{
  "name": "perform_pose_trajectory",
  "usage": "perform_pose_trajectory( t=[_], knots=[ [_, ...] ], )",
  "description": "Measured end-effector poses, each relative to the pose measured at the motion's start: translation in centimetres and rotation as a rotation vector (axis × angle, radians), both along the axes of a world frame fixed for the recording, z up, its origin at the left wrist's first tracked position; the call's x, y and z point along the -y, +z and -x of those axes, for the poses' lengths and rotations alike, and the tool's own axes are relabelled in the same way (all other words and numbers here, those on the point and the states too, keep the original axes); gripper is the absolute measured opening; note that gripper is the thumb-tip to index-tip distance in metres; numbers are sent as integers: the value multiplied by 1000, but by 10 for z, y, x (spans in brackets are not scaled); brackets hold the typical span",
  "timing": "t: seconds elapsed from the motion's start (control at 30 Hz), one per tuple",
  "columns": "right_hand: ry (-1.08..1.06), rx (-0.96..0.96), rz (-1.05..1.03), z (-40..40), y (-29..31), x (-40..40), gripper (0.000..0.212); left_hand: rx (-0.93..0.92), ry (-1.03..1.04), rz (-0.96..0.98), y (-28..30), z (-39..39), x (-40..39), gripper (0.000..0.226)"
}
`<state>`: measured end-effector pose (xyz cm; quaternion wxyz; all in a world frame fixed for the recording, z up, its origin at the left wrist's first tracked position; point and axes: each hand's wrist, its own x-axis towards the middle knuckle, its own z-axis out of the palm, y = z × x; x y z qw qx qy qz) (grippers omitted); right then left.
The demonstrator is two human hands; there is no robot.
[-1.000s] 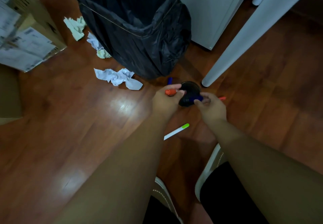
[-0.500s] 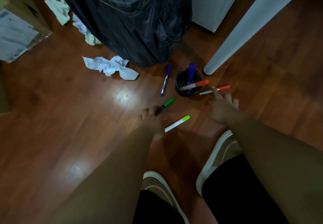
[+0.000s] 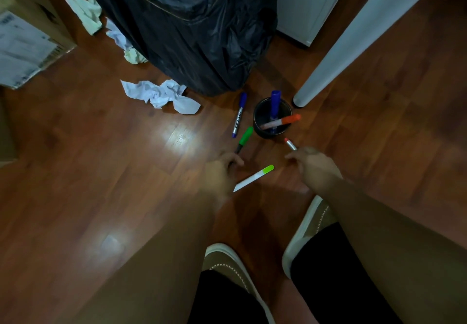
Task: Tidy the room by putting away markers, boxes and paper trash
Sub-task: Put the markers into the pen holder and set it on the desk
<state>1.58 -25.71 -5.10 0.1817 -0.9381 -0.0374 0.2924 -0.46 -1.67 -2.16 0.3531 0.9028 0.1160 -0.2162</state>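
Note:
A black cup stands on the wooden floor with a blue marker and an orange marker in it. My left hand pinches the lower end of a green marker. My right hand grips a red marker, lifted at an angle near the cup. A purple marker lies left of the cup. A white marker with a lime cap lies between my hands. Crumpled white paper lies beside a bin lined with a black bag.
More crumpled paper sits to the left of the bin. A cardboard box stands at the far left. A white table leg slants down right of the cup. My two shoes are below my hands.
My hands left the cup after placing the blue and orange markers in it. The left hand now pinches the green marker; the right hand has picked up the red one.

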Motion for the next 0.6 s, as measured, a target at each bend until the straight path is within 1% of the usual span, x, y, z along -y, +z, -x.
perform_pose_trajectory(
  t=[0.07, 0.13, 0.17, 0.23, 0.3, 0.37, 0.47, 0.6],
  knots=[
    [-78, -7, -28, 11, 14, -1, 40, -11, 313, 295, 15, -6, 17, 20],
    [-200, 7, -79, 20, 25, 2, 42, 6, 546, 528, 37, -22, 34, 29],
    [-283, 48, -116, 22, 28, 3, 41, -2, 612, 651, 42, -30, 42, 30],
    [-436, 122, -178, 25, 35, 4, 33, -30, 675, 819, 51, -50, 56, 26],
    [-565, 154, -212, 27, 40, 3, 24, -14, 675, 890, 57, -63, 69, 26],
    [-670, 157, -268, 27, 43, 1, 22, -21, 650, 936, 57, -73, 75, 25],
    [-720, 155, -304, 25, 48, -3, 20, -35, 667, 989, 55, -85, 78, 17],
    [-731, 153, -332, 15, 45, -6, 20, -37, 703, 1079, 50, -94, 82, 23]
  ],
)
